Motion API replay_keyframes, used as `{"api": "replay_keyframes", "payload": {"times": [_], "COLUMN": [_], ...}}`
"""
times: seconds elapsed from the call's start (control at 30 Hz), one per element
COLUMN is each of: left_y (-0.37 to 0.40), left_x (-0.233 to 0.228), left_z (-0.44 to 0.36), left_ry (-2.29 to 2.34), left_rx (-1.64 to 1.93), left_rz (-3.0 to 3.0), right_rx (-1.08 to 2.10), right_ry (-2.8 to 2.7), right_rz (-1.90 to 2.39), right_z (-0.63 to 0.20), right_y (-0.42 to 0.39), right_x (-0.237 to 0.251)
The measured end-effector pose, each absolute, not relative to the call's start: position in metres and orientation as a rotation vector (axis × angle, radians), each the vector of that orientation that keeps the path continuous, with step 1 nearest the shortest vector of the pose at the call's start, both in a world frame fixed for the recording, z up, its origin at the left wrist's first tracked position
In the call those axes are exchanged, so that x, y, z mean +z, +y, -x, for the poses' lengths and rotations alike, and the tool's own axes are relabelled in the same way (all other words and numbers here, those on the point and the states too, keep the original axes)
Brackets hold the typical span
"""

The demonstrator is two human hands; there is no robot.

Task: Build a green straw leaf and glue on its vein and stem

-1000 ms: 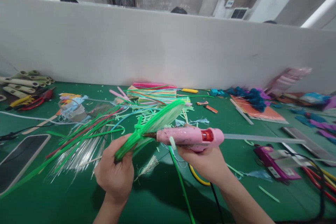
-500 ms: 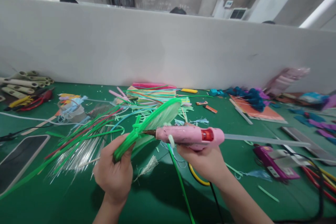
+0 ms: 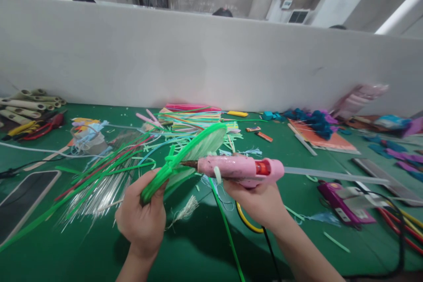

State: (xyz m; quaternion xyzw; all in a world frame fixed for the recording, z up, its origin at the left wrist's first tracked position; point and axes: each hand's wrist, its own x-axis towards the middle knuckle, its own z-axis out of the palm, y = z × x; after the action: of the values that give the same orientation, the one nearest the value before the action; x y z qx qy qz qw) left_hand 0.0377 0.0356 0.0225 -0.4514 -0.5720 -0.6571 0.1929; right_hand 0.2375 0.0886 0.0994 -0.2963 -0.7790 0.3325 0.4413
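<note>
My left hand [image 3: 142,211] pinches a green-rimmed round piece with a pale, see-through panel [image 3: 205,146], held tilted above the table. Its rim looks like bundled green pipe cleaners, with a small knot near the upper edge of the grip. My right hand [image 3: 259,202] is wrapped around the handle of a pink glue gun [image 3: 231,166]. The gun's dark nozzle points left and meets or nearly meets the green rim beside my left fingers. Out of the gun's back end sticks a long clear glue stick [image 3: 333,175]. My right fingertips are partly hidden behind the gun.
Loose green strips and silvery wires [image 3: 102,198] lie left, near a phone [image 3: 28,200] and pliers [image 3: 23,128]. Bundled pipe cleaners [image 3: 194,119] lie at the back. A purple power strip [image 3: 342,205] with a black cord sits right. A white partition [image 3: 205,61] stands behind the table.
The glue gun's body has shifted very slightly right relative to the green piece, its nozzle still at the rim. Both hands keep their grips; the whole view has drifted slightly.
</note>
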Motion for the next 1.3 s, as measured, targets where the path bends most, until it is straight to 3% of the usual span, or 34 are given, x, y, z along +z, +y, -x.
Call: {"api": "replay_keyframes", "payload": {"times": [0.73, 1.0, 1.3], "left_y": [0.033, 0.035, 0.033], "left_x": [0.02, 0.019, 0.021], "left_z": [-0.035, -0.035, -0.035], "left_ry": [-1.651, -1.658, -1.625], "left_rx": [-1.849, -1.848, -1.819], "left_rz": [1.275, 1.255, 1.274], "right_rx": [0.753, 0.885, 0.791], "right_ry": [-1.967, -1.788, -1.695], "right_rz": [0.88, 0.936, 1.106], "right_z": [-0.242, -0.238, -0.24], "right_y": [0.09, 0.089, 0.088], "right_x": [0.098, 0.098, 0.099]}}
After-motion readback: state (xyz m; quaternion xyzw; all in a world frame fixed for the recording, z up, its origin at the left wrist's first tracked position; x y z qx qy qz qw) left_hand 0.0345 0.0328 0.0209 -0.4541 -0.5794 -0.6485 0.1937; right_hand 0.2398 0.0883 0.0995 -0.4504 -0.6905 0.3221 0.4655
